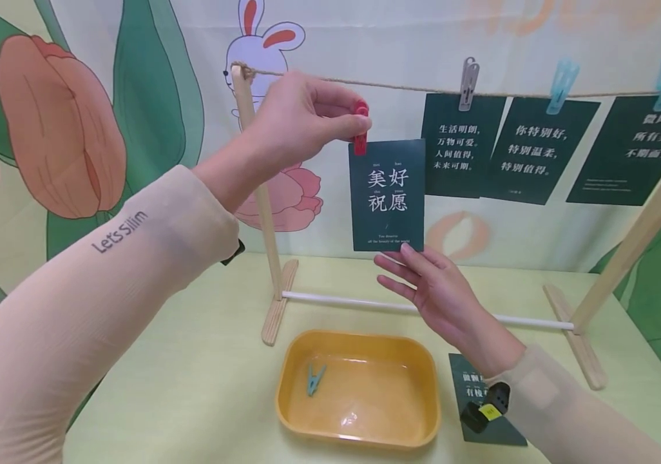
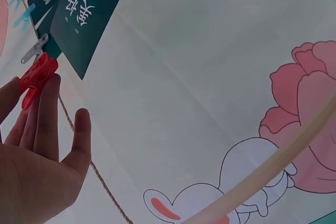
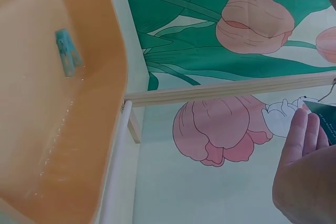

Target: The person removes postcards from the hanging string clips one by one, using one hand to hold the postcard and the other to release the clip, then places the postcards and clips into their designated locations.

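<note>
My left hand [image 1: 301, 106] pinches a red clothespin [image 1: 361, 129] between thumb and fingers, just under the rope [image 1: 388, 84]. The clothespin's lower end overlaps the top left corner of a dark green card [image 1: 388, 219] with white characters; whether it bites the card I cannot tell. My right hand [image 1: 440, 290] holds this card by its bottom edge, thumb in front and fingers behind. In the left wrist view, the red clothespin [image 2: 38, 77] sits at the left fingertips, close to the card [image 2: 89, 19]. The right wrist view shows only a corner of the card [image 3: 326, 119] by the right fingers.
Several dark cards hang to the right under a grey clothespin [image 1: 469, 84] and blue clothespins [image 1: 564, 87]. A wooden frame [image 1: 263, 212] carries the rope. Below stands a yellow tray [image 1: 359, 438] with a teal clothespin [image 1: 315, 380] inside. Another card [image 1: 495, 428] lies beside it.
</note>
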A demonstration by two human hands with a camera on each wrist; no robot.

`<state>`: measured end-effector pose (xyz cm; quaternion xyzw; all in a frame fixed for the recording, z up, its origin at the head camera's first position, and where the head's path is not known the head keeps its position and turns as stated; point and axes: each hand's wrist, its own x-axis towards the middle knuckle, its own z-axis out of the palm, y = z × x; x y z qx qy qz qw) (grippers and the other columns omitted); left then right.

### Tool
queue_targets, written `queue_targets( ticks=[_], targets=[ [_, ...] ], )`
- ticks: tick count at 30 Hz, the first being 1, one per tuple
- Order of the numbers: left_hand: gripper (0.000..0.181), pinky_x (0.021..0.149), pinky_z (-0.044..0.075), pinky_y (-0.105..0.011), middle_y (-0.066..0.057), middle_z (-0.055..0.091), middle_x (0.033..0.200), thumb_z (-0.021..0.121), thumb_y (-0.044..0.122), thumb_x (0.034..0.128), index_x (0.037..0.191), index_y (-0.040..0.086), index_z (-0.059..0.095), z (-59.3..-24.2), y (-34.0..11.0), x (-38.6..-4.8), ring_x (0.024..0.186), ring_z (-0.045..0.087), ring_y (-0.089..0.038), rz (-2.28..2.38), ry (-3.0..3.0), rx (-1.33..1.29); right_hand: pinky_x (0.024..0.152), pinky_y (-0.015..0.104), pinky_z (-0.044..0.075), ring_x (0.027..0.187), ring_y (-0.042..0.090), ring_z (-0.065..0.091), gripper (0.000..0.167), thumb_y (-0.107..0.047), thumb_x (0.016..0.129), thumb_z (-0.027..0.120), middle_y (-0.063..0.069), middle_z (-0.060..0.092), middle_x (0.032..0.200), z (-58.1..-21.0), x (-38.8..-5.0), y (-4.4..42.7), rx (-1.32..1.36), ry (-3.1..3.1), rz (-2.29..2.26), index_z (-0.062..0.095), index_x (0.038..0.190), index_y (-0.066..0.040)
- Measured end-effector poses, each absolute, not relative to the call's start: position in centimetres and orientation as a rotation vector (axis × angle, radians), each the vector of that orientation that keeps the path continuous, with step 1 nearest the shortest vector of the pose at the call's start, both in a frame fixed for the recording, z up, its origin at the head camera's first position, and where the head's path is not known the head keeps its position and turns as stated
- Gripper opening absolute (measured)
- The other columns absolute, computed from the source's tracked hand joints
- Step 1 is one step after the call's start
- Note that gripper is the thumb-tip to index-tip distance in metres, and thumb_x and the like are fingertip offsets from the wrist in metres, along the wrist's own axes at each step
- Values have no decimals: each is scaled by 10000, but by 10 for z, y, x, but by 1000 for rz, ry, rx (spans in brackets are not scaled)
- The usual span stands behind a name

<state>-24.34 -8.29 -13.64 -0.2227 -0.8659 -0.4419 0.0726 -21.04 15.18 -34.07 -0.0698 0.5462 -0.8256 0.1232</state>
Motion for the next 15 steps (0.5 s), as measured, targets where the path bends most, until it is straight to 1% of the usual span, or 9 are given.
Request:
queue_targets(
  ticks=[2, 6, 9, 13, 15],
  targets=[
    [280, 845, 467, -311, 8, 821, 1060, 796, 286, 994, 1232, 139, 797, -139, -83, -242, 1073, 754, -89, -1341, -2599, -670, 1003, 398, 581, 1203, 207, 738, 166, -227, 1125, 572, 12, 785, 1140, -344, -208, 156, -193, 1599, -2412, 610, 1221, -97],
    [294, 835, 488, -306, 0, 821, 1062, 795, 278, 995, 1247, 129, 793, -147, -83, -239, 1074, 749, -98, -1344, -2611, -649, 1010, 403, 578, 1208, 206, 736, 191, -230, 1120, 585, 11, 784, 1158, -349, -204, 163, -169, 1599, -2412, 607, 1262, -105],
    [317, 880, 509, -307, 1, 819, 1074, 792, 279, 997, 1279, 132, 784, -152, -82, -236, 1087, 744, -101, -1349, -2620, -626, 1005, 398, 579, 1215, 212, 734, 220, -237, 1111, 606, 6, 790, 1166, -350, -201, 167, -140, 1603, -2409, 618, 1290, -110],
    [324, 936, 515, -321, -1, 817, 1079, 793, 269, 996, 1290, 133, 780, -158, -79, -234, 1094, 733, -104, -1377, -2613, -611, 998, 400, 582, 1199, 212, 741, 199, -241, 1096, 636, 6, 801, 1147, -350, -197, 172, -110, 1599, -2422, 670, 1252, -122],
    [317, 952, 518, -330, -6, 817, 1069, 797, 258, 993, 1282, 130, 783, -161, -78, -234, 1087, 732, -108, -1396, -2602, -614, 1001, 398, 581, 1189, 200, 745, 201, -248, 1094, 639, 0, 799, 1149, -350, -195, 174, -103, 1609, -2419, 682, 1261, -145]
  ],
)
